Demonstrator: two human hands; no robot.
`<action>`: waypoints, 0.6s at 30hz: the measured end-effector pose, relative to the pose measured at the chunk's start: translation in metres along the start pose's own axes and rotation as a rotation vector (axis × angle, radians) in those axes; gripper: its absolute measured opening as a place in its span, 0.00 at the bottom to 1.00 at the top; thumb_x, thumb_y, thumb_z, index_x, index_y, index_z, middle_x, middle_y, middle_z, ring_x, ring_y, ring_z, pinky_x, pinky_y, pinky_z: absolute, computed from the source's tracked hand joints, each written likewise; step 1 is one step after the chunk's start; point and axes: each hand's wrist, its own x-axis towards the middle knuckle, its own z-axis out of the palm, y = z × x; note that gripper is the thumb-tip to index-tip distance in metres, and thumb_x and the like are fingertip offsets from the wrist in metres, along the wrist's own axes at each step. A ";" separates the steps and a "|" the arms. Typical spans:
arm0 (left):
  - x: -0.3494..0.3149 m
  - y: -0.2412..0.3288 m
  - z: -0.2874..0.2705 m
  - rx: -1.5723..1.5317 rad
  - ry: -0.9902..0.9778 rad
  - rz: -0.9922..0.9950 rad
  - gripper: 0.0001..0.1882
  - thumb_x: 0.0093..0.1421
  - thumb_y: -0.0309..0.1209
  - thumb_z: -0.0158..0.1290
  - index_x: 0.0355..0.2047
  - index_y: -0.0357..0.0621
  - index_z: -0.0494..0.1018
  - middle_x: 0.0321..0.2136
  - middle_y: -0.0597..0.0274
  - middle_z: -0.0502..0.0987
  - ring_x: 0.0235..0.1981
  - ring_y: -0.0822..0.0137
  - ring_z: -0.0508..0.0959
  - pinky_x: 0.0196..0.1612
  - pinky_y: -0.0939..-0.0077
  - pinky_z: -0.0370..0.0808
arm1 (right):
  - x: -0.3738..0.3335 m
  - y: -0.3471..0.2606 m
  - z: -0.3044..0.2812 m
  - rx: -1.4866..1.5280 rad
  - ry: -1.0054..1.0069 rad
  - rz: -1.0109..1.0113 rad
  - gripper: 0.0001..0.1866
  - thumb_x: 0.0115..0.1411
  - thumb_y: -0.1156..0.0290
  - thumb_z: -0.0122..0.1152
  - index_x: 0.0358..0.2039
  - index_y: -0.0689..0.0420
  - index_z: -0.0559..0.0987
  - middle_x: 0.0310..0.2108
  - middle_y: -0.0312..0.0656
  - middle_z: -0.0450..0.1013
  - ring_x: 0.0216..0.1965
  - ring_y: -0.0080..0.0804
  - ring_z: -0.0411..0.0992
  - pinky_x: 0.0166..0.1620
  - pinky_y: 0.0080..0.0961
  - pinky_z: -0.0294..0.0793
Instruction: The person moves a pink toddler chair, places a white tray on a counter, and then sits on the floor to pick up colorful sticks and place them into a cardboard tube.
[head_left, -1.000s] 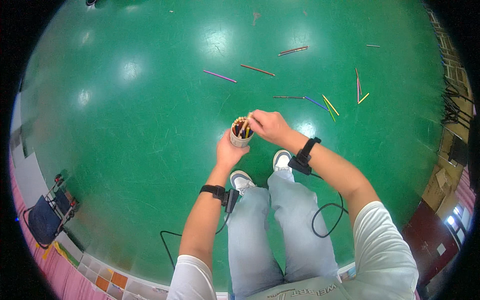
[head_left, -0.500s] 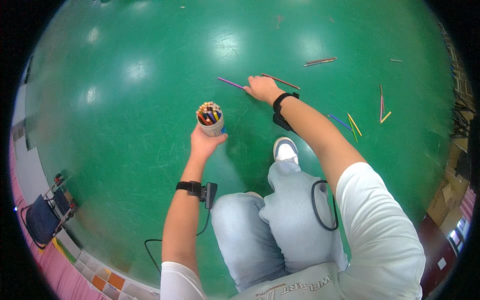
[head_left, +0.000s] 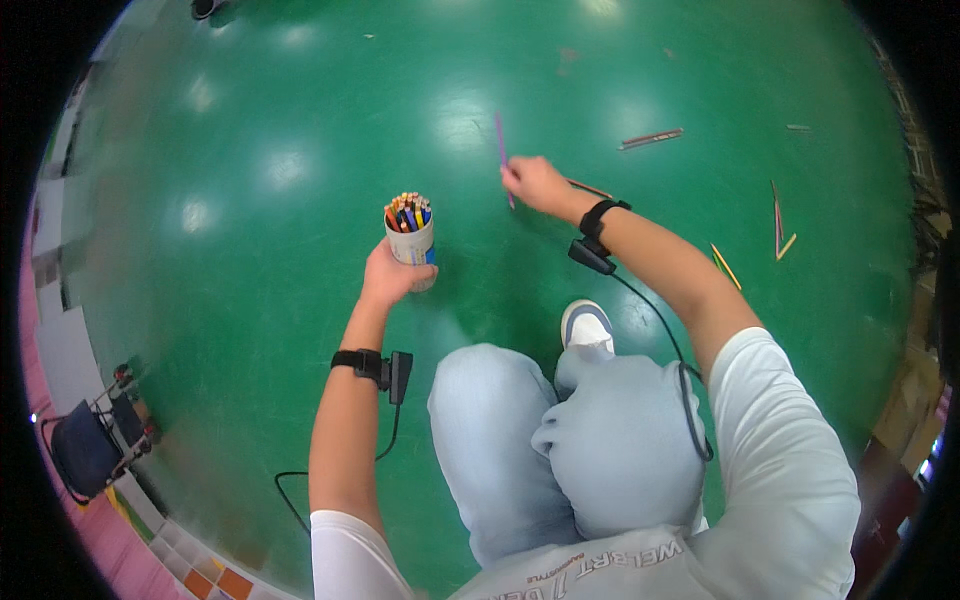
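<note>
My left hand is wrapped round a whitish cup with a blue patch, packed with several colored pencils standing in it. To its right and a little farther off, my right hand pinches a purple colored pencil. The pencil points away from me, its near end sticking out below my fingers. Partly hidden behind that hand, a reddish-brown pencil lies on the floor.
Across the green floor, more pencils lie to the right: a brown and grey pair, a yellow one and a pinkish one. My shoe is near the middle. A dark folding chair stands at far left.
The purple pencil has swung from lying slantwise to pointing away, and my right hand has shifted right with it. The cup now shows more of its side.
</note>
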 end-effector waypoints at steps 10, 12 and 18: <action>0.002 0.092 -0.014 0.045 -0.318 0.218 0.30 0.35 0.31 0.69 0.42 0.41 0.74 0.39 0.57 0.80 0.40 0.63 0.80 0.46 0.68 0.76 | -0.050 -0.160 -0.127 0.559 0.536 0.167 0.15 0.59 0.62 0.62 0.27 0.63 0.80 0.18 0.42 0.73 0.18 0.22 0.70 0.22 0.25 0.70; -0.006 0.106 -0.017 0.052 -0.327 0.265 0.31 0.35 0.31 0.69 0.43 0.41 0.73 0.39 0.57 0.80 0.41 0.63 0.80 0.46 0.68 0.76 | -0.055 -0.174 -0.120 0.455 0.518 0.063 0.14 0.58 0.62 0.63 0.25 0.63 0.80 0.17 0.44 0.74 0.17 0.26 0.70 0.22 0.26 0.69; -0.001 0.115 -0.007 0.004 -0.299 0.315 0.30 0.35 0.29 0.67 0.42 0.42 0.73 0.37 0.54 0.81 0.39 0.60 0.81 0.45 0.67 0.77 | -0.055 -0.174 -0.125 0.347 0.594 -0.033 0.14 0.53 0.64 0.63 0.19 0.61 0.77 0.15 0.44 0.72 0.16 0.32 0.70 0.21 0.28 0.70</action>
